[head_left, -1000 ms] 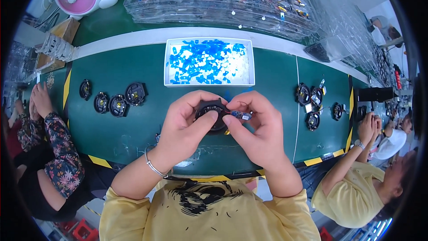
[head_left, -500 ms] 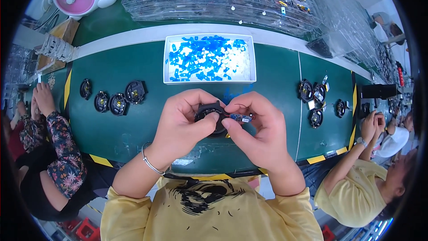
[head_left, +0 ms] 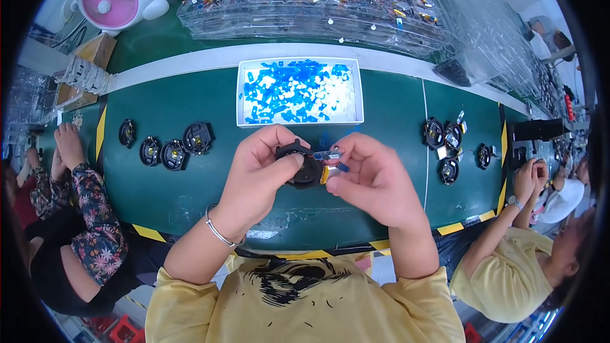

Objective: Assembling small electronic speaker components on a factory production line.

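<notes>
My left hand [head_left: 259,168] grips a round black plastic housing [head_left: 307,174] by its left side, thumb laid over the inside. At the housing's right edge, my right hand [head_left: 375,181] is closed around a small blue circuit board [head_left: 327,155] with its fingertips. Just below the board, a yellow-and-silver battery [head_left: 329,173] sticks out beside my right thumb. Whether the thumb pinches the battery or only touches it I cannot tell. Fine wires between board and housing are mostly hidden by my fingers.
Beyond my hands stands a white box [head_left: 300,122] of small blue and white pieces. Several black housings [head_left: 173,154] lie left, and more housings [head_left: 448,170] with parts lie right. Clear trays [head_left: 311,28] of batteries and a pink fan [head_left: 109,1] are behind. Co-workers sit on both sides.
My right hand has turned and opened up slightly, tilting the circuit board upward. The battery now shows more beside the housing. The view has shifted a little.
</notes>
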Motion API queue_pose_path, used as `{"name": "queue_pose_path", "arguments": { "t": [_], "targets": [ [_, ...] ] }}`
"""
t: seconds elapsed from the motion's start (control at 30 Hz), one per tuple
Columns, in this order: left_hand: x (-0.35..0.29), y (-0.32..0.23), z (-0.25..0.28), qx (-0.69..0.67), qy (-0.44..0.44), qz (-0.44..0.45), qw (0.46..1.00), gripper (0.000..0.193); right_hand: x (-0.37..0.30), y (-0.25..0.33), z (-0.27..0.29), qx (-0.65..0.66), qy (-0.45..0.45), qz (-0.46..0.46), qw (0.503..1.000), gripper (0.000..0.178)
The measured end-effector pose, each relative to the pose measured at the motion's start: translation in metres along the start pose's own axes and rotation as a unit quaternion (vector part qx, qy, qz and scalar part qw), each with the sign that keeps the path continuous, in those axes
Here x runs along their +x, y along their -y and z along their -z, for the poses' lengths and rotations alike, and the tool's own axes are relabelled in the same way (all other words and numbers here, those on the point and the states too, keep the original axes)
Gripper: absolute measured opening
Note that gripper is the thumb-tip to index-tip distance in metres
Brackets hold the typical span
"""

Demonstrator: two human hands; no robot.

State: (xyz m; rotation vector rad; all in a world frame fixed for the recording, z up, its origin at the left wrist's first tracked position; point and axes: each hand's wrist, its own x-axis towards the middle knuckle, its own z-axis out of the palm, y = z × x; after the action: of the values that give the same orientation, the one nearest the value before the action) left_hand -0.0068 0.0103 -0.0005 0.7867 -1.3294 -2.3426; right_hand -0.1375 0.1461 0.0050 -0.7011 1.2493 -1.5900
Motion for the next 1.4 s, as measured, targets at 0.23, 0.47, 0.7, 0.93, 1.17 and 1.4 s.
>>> {"name": "queue_pose_path", "arguments": {
  "t": [0.23, 0.47, 0.7, 0.93, 1.17, 1.4],
  "targets": [
    [-0.004, -0.015, -0.003, -0.026, 0.138, 0.069, 0.988, 0.008, 0.001, 0.005, -0.003, -0.280, -0.076, 0.159, 0.944, 0.025],
    [0.003, 0.001, 0.011, 0.220, 0.071, -0.055, 0.971, 0.007, 0.003, -0.004, -0.014, -0.483, -0.116, 0.265, 0.826, 0.025],
    [0.004, 0.005, 0.007, -0.073, 0.059, 0.050, 0.994, 0.012, 0.004, -0.007, -0.018, -0.442, -0.128, 0.345, 0.818, 0.016],
    [0.004, -0.001, 0.013, -0.071, 0.106, 0.073, 0.989, 0.014, 0.006, 0.001, -0.016, -0.311, -0.080, 0.220, 0.921, 0.007],
    [0.004, -0.003, 0.012, -0.048, 0.059, 0.059, 0.995, 0.008, 0.009, -0.015, 0.005, -0.591, 0.034, 0.149, 0.792, 0.009],
    [0.003, -0.003, 0.010, -0.049, 0.034, 0.067, 0.996, 0.011, 0.004, -0.006, -0.027, -0.415, -0.143, 0.300, 0.847, 0.015]
  ]
}}
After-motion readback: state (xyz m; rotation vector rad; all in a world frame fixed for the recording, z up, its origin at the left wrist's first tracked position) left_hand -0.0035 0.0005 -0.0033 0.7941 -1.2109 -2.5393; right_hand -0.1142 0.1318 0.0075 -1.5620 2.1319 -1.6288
